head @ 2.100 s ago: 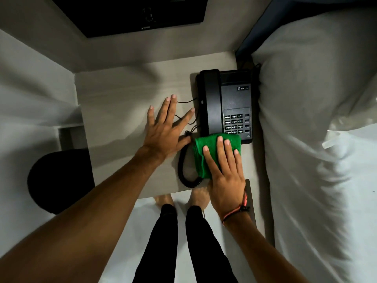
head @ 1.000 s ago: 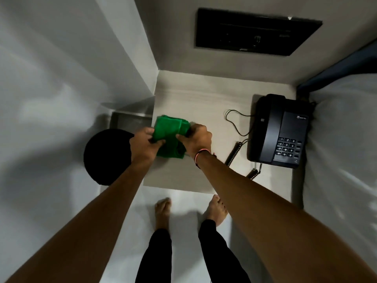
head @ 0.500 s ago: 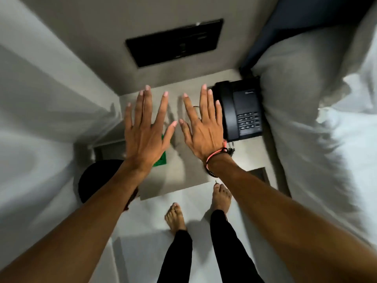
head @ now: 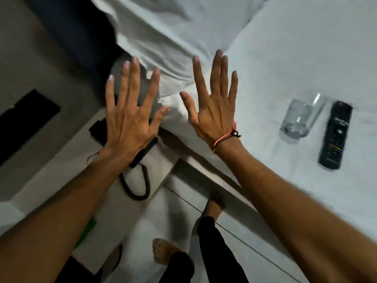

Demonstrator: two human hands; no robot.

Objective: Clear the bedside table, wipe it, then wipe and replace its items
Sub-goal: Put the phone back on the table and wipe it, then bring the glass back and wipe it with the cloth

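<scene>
My left hand (head: 130, 115) and my right hand (head: 212, 105) are both raised in front of the camera, fingers spread, holding nothing. Behind the left hand lies the black telephone (head: 98, 128) on the pale bedside table (head: 67, 160), mostly hidden, with its coiled cord (head: 140, 184) hanging near the table's edge. A sliver of the green cloth (head: 86, 231) shows under my left forearm on the table. On the white bed (head: 285, 58) to the right lie a clear glass (head: 299, 119) on its side and a black remote control (head: 335, 135).
A white pillow (head: 173, 37) sits at the bed's head beside the table. A dark wall panel (head: 22, 121) is at the left. My bare feet (head: 163, 252) stand on the light floor between table and bed frame (head: 204, 172).
The cloth was set down on the table and both hands lifted open. The view has since swung right toward the bed, bringing the glass and remote into sight.
</scene>
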